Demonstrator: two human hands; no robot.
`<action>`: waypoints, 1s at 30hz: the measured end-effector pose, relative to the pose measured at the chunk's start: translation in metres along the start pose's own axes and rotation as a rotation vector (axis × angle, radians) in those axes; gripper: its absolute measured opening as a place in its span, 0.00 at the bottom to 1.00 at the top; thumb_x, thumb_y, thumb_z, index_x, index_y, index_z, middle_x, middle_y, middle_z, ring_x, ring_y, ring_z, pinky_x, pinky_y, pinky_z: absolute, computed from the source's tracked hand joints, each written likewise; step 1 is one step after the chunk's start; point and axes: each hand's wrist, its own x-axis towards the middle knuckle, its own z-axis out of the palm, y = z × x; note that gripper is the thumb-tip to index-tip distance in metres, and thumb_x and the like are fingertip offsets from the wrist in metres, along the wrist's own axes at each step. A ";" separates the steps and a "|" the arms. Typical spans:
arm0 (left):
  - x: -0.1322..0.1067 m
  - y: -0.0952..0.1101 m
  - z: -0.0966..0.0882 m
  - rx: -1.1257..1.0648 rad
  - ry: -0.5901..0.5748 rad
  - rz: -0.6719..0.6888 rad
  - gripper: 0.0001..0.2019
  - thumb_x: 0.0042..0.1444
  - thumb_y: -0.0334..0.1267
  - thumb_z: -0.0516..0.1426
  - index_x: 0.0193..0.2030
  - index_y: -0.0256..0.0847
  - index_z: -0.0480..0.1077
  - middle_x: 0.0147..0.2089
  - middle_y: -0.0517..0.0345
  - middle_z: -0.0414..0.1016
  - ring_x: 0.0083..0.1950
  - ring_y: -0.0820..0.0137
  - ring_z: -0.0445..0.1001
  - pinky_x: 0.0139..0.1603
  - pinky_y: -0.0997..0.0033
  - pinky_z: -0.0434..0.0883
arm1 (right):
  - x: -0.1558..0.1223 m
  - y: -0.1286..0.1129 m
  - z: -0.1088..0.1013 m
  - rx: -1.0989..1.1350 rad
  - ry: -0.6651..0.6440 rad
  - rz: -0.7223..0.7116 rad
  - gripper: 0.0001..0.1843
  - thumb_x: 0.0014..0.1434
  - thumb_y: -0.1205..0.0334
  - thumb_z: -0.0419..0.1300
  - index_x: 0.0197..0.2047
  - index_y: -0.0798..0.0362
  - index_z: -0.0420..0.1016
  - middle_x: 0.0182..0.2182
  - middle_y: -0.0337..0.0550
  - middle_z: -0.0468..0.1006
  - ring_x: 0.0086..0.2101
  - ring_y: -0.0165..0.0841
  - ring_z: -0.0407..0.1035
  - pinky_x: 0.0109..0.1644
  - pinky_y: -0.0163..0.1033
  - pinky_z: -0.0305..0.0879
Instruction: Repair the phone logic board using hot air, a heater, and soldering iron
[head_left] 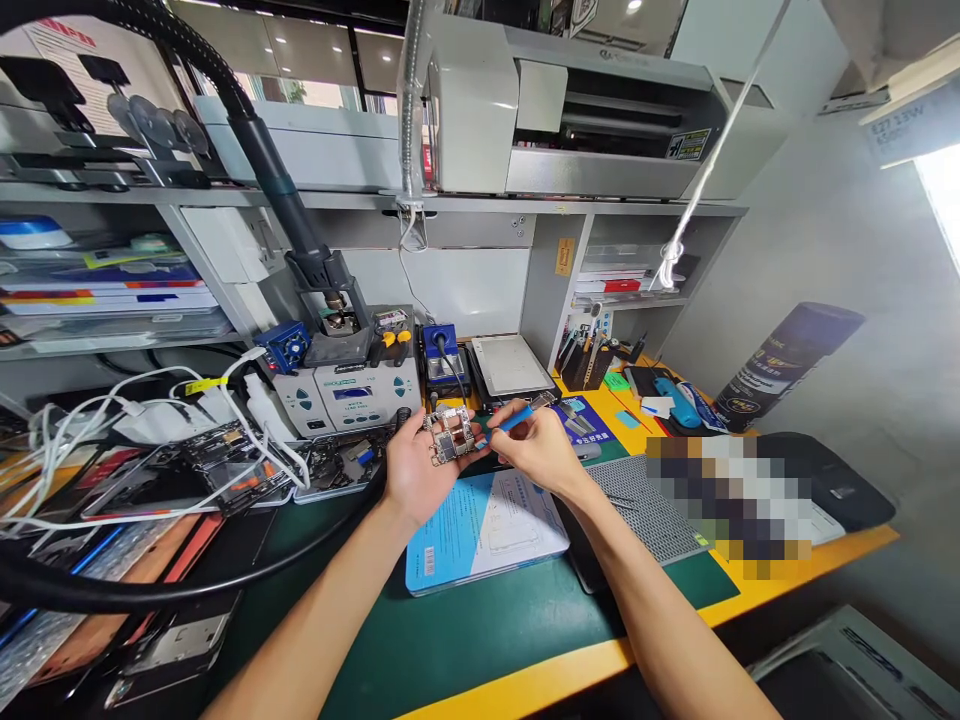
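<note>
My left hand (411, 468) is closed around a small circuit board (448, 437), held up above the green mat (480, 625) with the board's face toward me. My right hand (534, 447) pinches a thin blue-handled tool (517, 418), its tip pointing left and close to the board's right edge. Both forearms reach in from the bottom of the view. Below the hands lies a blue and white packet (480, 528) on the mat.
A soldering station (346, 385) with a black hose (255, 140) stands behind the hands, and a small blue stand (441, 355) beside it. White cables and opened phones (217, 460) crowd the left. A spray can (787, 365), blue tool (679, 402) and grey mesh pad (645, 500) lie right.
</note>
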 end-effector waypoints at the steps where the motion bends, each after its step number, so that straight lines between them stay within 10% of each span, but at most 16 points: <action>1: 0.000 -0.001 0.000 0.011 -0.006 0.004 0.25 0.66 0.47 0.47 0.44 0.24 0.76 0.41 0.34 0.80 0.44 0.51 0.80 0.48 0.47 0.79 | 0.000 0.000 0.000 -0.004 0.003 -0.007 0.06 0.52 0.62 0.60 0.34 0.53 0.75 0.18 0.34 0.71 0.20 0.31 0.67 0.22 0.32 0.57; 30: -0.002 -0.005 0.005 0.105 -0.048 0.028 0.26 0.67 0.48 0.46 0.42 0.27 0.77 0.42 0.36 0.81 0.41 0.56 0.80 0.44 0.54 0.79 | -0.004 -0.005 0.006 -0.047 0.166 -0.311 0.07 0.61 0.64 0.58 0.40 0.53 0.77 0.36 0.45 0.80 0.34 0.35 0.75 0.34 0.38 0.70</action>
